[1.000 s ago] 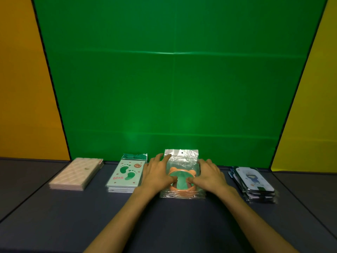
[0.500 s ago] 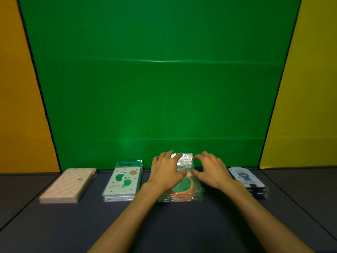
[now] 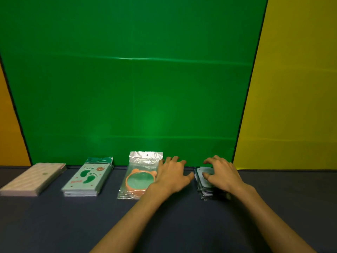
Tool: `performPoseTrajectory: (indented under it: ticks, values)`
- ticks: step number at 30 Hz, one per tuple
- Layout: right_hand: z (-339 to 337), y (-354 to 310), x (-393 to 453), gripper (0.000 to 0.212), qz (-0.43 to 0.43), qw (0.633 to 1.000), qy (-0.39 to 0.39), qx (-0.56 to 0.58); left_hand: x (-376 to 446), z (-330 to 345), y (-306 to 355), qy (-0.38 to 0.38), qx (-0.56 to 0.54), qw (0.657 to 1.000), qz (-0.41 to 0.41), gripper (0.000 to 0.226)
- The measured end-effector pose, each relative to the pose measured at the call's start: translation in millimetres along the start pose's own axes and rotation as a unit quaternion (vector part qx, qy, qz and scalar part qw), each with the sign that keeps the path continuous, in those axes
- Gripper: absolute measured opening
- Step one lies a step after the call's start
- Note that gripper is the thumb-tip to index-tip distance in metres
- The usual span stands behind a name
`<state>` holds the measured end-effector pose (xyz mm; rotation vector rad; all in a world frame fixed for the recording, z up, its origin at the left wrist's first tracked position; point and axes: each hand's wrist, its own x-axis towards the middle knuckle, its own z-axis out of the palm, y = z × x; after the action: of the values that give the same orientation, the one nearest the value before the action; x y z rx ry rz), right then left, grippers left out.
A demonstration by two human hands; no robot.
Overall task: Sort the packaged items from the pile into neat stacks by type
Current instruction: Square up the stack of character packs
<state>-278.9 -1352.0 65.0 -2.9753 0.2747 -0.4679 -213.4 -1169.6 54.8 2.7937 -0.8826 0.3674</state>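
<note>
Four stacks stand in a row along the back of the dark table (image 3: 54, 225). From the left: a pink quilted stack (image 3: 32, 178), a mint stack with green footprints (image 3: 87, 178), a stack of clear bags holding orange bear-eared mirrors (image 3: 139, 175), and a stack of white cartoon-print packs (image 3: 204, 181). My left hand (image 3: 172, 175) hovers with relaxed fingers between the mirror bags and the cartoon packs, covering the bags' right edge. My right hand (image 3: 221, 173) rests with spread fingers on top of the cartoon packs, hiding most of them.
A green backdrop (image 3: 131, 79) rises straight behind the stacks, with an orange panel (image 3: 7, 125) to its left and a yellow panel (image 3: 291, 88) to its right. Bare dark tabletop lies in front of the stacks.
Both hands left the mirror bags and shifted right. My right hand now lies on the cartoon packs; my left hand sits at the bags' right edge.
</note>
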Motion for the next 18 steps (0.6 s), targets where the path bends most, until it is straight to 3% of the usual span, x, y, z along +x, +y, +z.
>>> performPoseTrajectory:
  ticks: [7,10,13,18]
  values:
    - [11,57,1,0.054,0.022,0.999,-0.03,0.001,15,29,47,-0.025,-0.012,0.998,-0.056,0.061]
    - [16,69,-2,0.051,0.049,0.995,-0.091,0.001,15,39,56,-0.056,-0.034,0.992,-0.104,0.062]
    - [24,78,-5,0.055,0.085,0.981,-0.16,0.07,15,46,59,-0.092,-0.077,0.984,-0.134,0.063]
    - [33,82,-4,0.052,0.13,0.952,-0.157,0.228,16,52,62,-0.161,-0.214,0.947,-0.176,0.068]
